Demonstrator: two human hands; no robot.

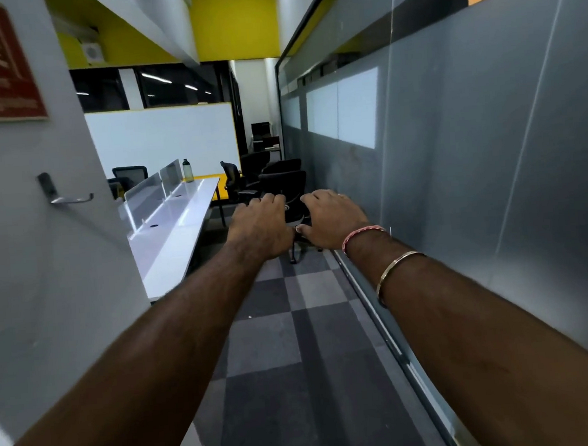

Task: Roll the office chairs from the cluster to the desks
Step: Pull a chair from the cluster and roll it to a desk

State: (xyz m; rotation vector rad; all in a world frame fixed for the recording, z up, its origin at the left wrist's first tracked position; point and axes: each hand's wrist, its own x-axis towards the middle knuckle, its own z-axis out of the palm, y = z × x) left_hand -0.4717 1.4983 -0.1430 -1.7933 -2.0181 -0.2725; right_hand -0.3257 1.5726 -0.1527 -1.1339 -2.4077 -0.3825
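While you reached both arms out over the checked carpet (295, 346), your left hand (261, 225) and right hand (331, 220) hung side by side with loosely bent fingers, holding nothing. Just past them stood the black office chairs (282, 183), bunched by the glass wall (457, 174). Left of them lay the long white tabletop (180, 221), with a bottle (188, 170) at its far end.

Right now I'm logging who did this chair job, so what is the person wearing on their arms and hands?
Both forearms are bare, with no sleeves or gloves in view. The right wrist carries a red and white thread band, and further up that forearm sits a thin gold-coloured bangle. The left hand and its wrist wear nothing.
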